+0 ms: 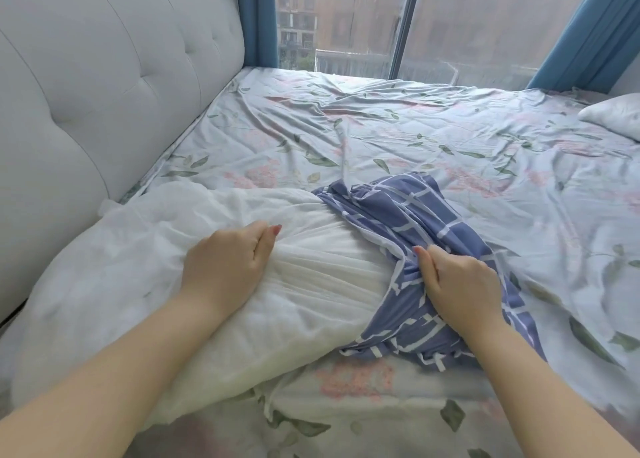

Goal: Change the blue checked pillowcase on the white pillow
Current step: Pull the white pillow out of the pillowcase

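A soft, crumpled white pillow point(114, 270) is lying across the lower left of the frame on a bed covered with a wrinkled pale blue floral sheet point(450, 135), its left end lying close to the light grey tufted padded headboard point(104, 76). The blue checked pillowcase point(408, 211) with white grid lines is bunching up at the pillow's right end, near the centre of the frame, leaving most of the pillow bare. The left hand point(227, 262) is resting on the top of the white pillow with its fingers curled and its thumb pressed to the forefinger, pinching up a fold of the pillow's fabric. The right hand point(460, 282) is lying just beside it to the right, its fingers curled into the gathered cloth and gripping the blue checked pillowcase near its open edge. A second plain white pillow point(616, 116) is lying at the right edge of the frame, well apart, and teal blue curtains point(259, 17) are hanging beside the large glass window point(363, 24) at the top
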